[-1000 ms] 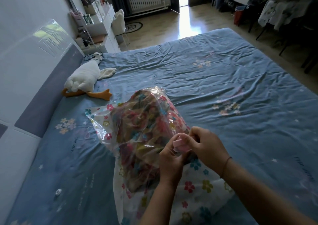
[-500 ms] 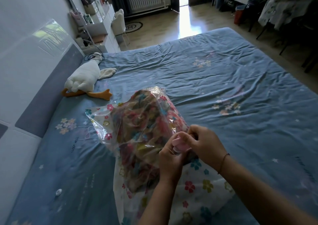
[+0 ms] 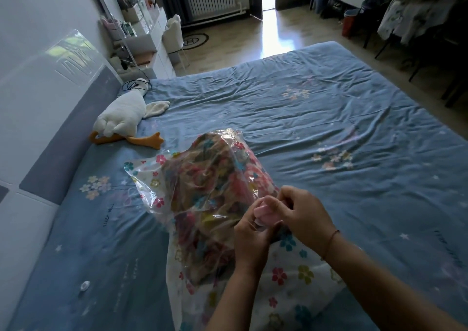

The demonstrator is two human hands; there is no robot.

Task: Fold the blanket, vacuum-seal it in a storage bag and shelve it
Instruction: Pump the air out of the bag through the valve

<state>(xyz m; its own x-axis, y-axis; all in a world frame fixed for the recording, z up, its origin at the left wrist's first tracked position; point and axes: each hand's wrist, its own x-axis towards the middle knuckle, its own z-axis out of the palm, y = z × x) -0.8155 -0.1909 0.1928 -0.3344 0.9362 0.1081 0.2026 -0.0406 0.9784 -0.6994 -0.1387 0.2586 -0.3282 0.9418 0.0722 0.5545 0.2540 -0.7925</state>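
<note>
A clear storage bag (image 3: 149,188) printed with coloured flowers lies on the blue bed (image 3: 329,128). Inside it sits the folded blanket (image 3: 210,186), multicoloured and bunched. At the bag's near right side my left hand (image 3: 249,239) and my right hand (image 3: 304,214) meet around a small pink piece (image 3: 264,212), probably the bag's valve or clip. Both hands pinch it, fingers closed over it. The bag's white flowered lower part (image 3: 291,287) spreads under my forearms.
A white plush goose (image 3: 121,117) with orange feet lies by the padded headboard (image 3: 50,133) at left. A small round white cap (image 3: 84,285) lies on the sheet at lower left. Beyond the bed stand a dresser (image 3: 147,39), a radiator and chairs at right.
Almost nothing has changed; my hands stay on the pink piece, with only a slight shift of the fingers.
</note>
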